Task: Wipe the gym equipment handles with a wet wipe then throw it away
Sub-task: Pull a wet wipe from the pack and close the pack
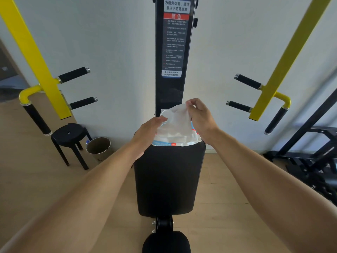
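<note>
Risk: second sheet dragged out with the wipe (179,114), or pack (175,137) lifted off the seat pad (167,179), if the hold-down slips. Right hand (199,117): fingertips closed, pinching wipe's top edge above pack opening. Left hand (148,132): fingers fairly straight, pressing pack's left side. Handles (73,74) unwiped; bin (99,147) at floor left.

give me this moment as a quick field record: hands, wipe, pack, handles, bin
right hand: pinches the wet wipe, which sticks up out of the pack
left hand: rests on the wipe pack, steadying it
wipe pack: lies on the black seat pad
handles: black, on yellow arms, none touched
bin: on the floor, left, beside the black stool
</note>
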`<state>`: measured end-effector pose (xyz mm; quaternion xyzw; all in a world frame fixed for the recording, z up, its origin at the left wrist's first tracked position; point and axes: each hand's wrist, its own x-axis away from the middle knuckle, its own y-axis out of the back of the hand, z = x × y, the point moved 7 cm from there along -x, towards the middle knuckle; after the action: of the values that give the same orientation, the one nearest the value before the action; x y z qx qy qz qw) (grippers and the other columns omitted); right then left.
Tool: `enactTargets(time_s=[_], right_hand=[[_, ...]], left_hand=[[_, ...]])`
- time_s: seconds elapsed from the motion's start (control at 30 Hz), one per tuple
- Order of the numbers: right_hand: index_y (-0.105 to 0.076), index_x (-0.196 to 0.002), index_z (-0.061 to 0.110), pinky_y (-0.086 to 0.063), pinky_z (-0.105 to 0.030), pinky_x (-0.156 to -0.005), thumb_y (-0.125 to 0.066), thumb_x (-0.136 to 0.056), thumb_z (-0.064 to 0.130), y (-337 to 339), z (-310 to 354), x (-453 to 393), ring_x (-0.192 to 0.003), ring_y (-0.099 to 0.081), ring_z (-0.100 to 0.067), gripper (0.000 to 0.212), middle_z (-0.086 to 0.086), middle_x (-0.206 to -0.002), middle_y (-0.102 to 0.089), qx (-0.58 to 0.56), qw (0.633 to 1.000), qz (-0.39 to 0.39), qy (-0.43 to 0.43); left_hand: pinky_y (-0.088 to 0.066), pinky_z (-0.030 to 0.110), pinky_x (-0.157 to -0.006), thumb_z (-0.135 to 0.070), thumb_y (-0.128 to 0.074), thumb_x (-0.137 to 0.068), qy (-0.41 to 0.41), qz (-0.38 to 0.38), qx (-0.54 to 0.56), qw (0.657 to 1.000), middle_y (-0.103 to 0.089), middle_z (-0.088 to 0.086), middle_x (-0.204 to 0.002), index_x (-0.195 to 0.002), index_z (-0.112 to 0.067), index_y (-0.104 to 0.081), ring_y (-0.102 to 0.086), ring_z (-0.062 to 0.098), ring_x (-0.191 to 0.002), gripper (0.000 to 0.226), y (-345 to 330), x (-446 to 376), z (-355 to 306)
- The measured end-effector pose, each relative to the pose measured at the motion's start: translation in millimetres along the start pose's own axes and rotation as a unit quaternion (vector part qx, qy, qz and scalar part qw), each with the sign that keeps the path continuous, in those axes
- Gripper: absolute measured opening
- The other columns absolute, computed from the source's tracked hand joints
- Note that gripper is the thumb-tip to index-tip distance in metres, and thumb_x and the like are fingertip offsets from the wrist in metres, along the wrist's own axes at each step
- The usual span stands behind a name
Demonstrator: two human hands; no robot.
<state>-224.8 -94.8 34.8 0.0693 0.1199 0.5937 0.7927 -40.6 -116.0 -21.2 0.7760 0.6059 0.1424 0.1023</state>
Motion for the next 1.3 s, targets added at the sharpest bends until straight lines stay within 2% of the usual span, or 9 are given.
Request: enactTargets(time_s=[0.13, 0.3, 0.47, 0.73, 0.8, 0.9, 1.1, 1.2, 1.3], right_hand=[[-0.062, -0.1, 0.022, -0.042, -0.029, -0.07, -0.048, -0.104, 0.033, -4.7, 6.5, -4.5, -0.07, -0.047, -0.014, 0.019, 0.007, -0.075, -0.051, -0.027, 0.999, 0.015, -0.015], [-0.062, -0.1, 0.024, -0.041, -0.023, -0.06, -0.052, -0.103, 0.037, -16.5, 14.7, -2.6, -0.074, -0.055, -0.01, 0.016, 0.008, -0.091, -0.063, 0.168, 0.982, 0.085, 0.027], [-0.069, -0.093, 0.027, -0.05, -0.023, -0.068, -0.062, -0.098, 0.032, -29.5, 4.2, 8.6, -0.092, -0.067, -0.018, 0.01, 0.005, -0.104, -0.073, 0.232, 0.959, 0.149, 0.064], [-0.073, -0.089, 0.031, -0.042, -0.012, -0.067, -0.068, -0.094, 0.033, 1.8, 4.8, 7.0, -0.083, -0.061, 0.004, 0.007, 0.018, -0.085, -0.07, 0.175, 0.978, -0.01, 0.113], [-0.073, -0.091, 0.03, -0.044, -0.014, -0.067, -0.068, -0.094, 0.034, 4.4, 6.1, 4.7, -0.083, -0.063, 0.0, 0.007, 0.014, -0.087, -0.071, 0.157, 0.982, -0.012, 0.107], [-0.071, -0.089, 0.029, -0.046, -0.018, -0.064, -0.067, -0.095, 0.036, 5.6, 6.3, 1.4, -0.077, -0.063, -0.004, 0.01, 0.011, -0.086, -0.071, 0.11, 0.989, -0.02, 0.095], [-0.067, -0.093, 0.025, -0.048, -0.02, -0.053, -0.066, -0.095, 0.037, 15.2, -7.1, -9.4, -0.053, -0.061, -0.007, 0.012, 0.005, -0.079, -0.071, -0.007, 0.996, -0.083, -0.012], [-0.067, -0.098, 0.022, -0.043, -0.011, -0.044, -0.064, -0.096, 0.037, 15.3, -10.0, -12.1, -0.046, -0.058, 0.002, 0.015, 0.005, -0.082, -0.07, 0.002, 0.995, -0.094, -0.024], [-0.067, -0.099, 0.021, -0.04, -0.008, -0.043, -0.064, -0.097, 0.036, 17.3, -9.6, -13.7, -0.05, -0.058, 0.001, 0.015, 0.006, -0.08, -0.066, -0.004, 0.994, -0.109, -0.025]], left_hand=[[-0.047, 0.024, -0.083, -0.051, -0.044, -0.1, -0.009, -0.006, 0.014, 1.0, -0.061, -0.025, -0.106, -0.108, -0.047, -0.063, -0.06, 0.005, -0.097, 0.02, 2.4, 2.2, -2.9], [-0.042, 0.01, -0.072, -0.035, -0.045, -0.106, -0.002, -0.003, 0.022, 1.0, -0.061, -0.017, -0.107, -0.108, -0.033, -0.062, -0.059, -0.001, -0.089, 0.018, 4.8, -1.5, -7.3], [-0.053, 0.035, -0.096, -0.048, -0.048, -0.101, 0.016, 0.072, 0.081, 0.994, -0.071, -0.002, -0.112, -0.11, -0.034, -0.071, -0.068, 0.018, -0.105, 0.029, 1.5, 1.0, -8.4], [-0.043, 0.027, -0.093, -0.013, -0.048, -0.099, -0.01, 0.056, -0.11, 0.992, -0.051, -0.006, -0.125, -0.126, -0.025, -0.066, -0.053, 0.016, -0.112, 0.034, 2.9, -6.0, -22.9], [-0.046, 0.032, -0.101, -0.02, -0.05, -0.096, -0.01, 0.048, -0.124, 0.991, -0.054, -0.007, -0.129, -0.128, -0.023, -0.066, -0.053, 0.018, -0.117, 0.036, 3.8, -7.7, -26.6], [-0.05, 0.053, -0.1, -0.054, -0.05, -0.074, -0.037, 0.012, -0.161, 0.986, -0.064, -0.004, -0.117, -0.1, -0.029, -0.072, -0.058, 0.025, -0.114, 0.042, 8.9, -6.7, -35.7], [-0.046, 0.039, -0.104, -0.038, -0.062, -0.098, -0.063, 0.012, -0.112, 0.992, -0.048, -0.011, -0.131, -0.096, -0.016, -0.071, -0.044, 0.017, -0.134, 0.023, 3.9, -8.3, -32.6], [-0.05, 0.029, -0.088, -0.04, -0.062, -0.097, -0.06, -0.017, -0.089, 0.994, -0.043, -0.009, -0.155, -0.089, -0.022, -0.068, -0.042, 0.018, -0.14, 0.021, 9.5, -8.7, -28.4], [-0.058, 0.035, -0.087, -0.044, -0.063, -0.096, -0.058, -0.046, -0.019, 0.997, -0.048, -0.011, -0.151, -0.093, -0.021, -0.068, -0.052, 0.021, -0.131, 0.024, 15.7, -9.3, -25.8]])
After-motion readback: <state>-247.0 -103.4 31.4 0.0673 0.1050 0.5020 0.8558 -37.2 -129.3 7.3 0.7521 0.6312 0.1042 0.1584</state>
